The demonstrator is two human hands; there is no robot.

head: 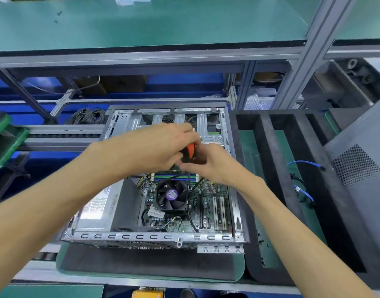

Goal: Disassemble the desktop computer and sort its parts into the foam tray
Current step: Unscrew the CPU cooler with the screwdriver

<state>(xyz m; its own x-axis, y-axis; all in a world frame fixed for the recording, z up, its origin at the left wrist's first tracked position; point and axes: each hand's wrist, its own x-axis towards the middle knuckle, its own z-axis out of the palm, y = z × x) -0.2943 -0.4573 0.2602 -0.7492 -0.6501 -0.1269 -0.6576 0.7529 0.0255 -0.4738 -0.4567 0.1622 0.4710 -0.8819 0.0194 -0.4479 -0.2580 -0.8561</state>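
Both forearms reach forward from the bottom corners of the view and meet over the open desktop computer (154, 190), which lies on its side on a dark mat in front of the person. The left hand (154, 147) comes in from the lower left with its back turned up, the wrist nearly straight, and its fingers curled down around the top of an orange-and-black screwdriver (190, 152). The right hand (208, 164) comes in from the lower right, just below and touching the left, palm turned inward; its fingers close on the lower part of the same handle. The thin dark shaft runs down from the hands toward the edge of the CPU fan (171, 195), though its tip is hard to make out among the cables. Green memory sticks (174, 175) sit just beneath the hands. The black foam tray (273, 147) lies immediately right of the case, with blue cables (303, 163) in one long compartment and small dark screws (261, 240) scattered in another. A grey side panel (361, 168) leans at the far right.
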